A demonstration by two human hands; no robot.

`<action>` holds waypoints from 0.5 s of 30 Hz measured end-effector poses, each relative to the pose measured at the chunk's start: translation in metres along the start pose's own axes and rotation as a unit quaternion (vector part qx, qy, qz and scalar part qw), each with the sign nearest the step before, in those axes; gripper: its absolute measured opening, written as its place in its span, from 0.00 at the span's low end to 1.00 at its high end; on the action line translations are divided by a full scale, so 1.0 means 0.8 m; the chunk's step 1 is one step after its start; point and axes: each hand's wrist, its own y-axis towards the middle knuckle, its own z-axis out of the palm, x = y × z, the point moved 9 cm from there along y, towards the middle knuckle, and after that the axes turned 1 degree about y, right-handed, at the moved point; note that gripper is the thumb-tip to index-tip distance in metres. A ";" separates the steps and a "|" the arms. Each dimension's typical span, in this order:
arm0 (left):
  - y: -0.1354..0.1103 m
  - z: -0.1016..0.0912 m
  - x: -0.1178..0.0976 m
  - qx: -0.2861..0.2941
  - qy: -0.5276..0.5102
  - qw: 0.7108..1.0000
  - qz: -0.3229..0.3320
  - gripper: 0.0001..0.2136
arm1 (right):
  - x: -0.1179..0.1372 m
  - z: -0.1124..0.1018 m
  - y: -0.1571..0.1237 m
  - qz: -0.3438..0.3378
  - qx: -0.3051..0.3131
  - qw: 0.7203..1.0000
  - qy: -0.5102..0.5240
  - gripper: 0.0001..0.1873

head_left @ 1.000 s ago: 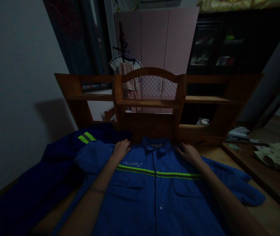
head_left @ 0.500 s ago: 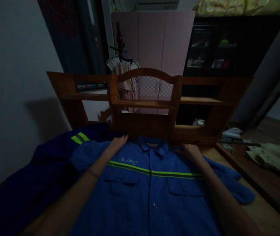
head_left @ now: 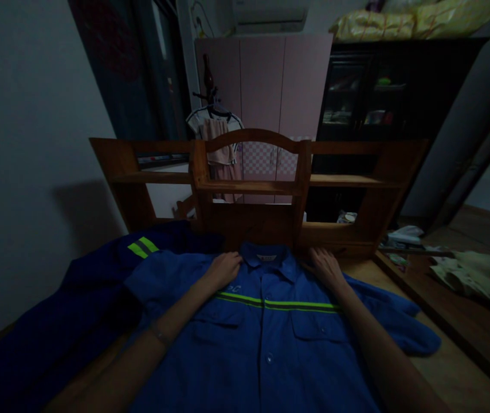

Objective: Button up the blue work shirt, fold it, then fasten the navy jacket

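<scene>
A blue work shirt [head_left: 266,344] with a yellow-green reflective chest stripe lies face up and buttoned on a wooden surface, collar [head_left: 266,256] away from me. My left hand [head_left: 224,268] rests on the shirt's shoulder just left of the collar, fingers curled onto the cloth. My right hand [head_left: 324,267] lies on the other shoulder, right of the collar, fingers stretched flat. Both forearms run down over the shirt's front.
A darker blue garment [head_left: 77,298] with a reflective sleeve band lies at the left. A wooden shelf unit [head_left: 253,189] stands right behind the collar. A pink wardrobe, a coat stand with clothes and a dark cabinet stand beyond. Pale cloth [head_left: 477,272] lies at the right.
Both hands have slid inward toward the collar; the left hand now covers part of the chest lettering. The view tilted slightly.
</scene>
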 end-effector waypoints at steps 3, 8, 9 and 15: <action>-0.008 0.021 -0.024 0.027 -0.049 0.998 0.010 0.14 | 0.013 -0.001 0.000 -0.035 0.004 0.999 0.016 0.16; -0.012 0.062 -0.021 0.050 -0.090 0.994 -0.020 0.28 | 0.035 -0.008 0.002 -0.090 0.013 0.995 0.035 0.05; -0.012 0.068 -0.019 0.051 -0.092 0.994 -0.025 0.28 | 0.039 -0.010 0.003 -0.096 0.013 0.995 0.038 0.05; -0.016 0.065 -0.015 0.012 -0.102 0.994 -0.045 0.26 | 0.049 0.003 0.003 -0.106 0.050 0.991 0.070 0.08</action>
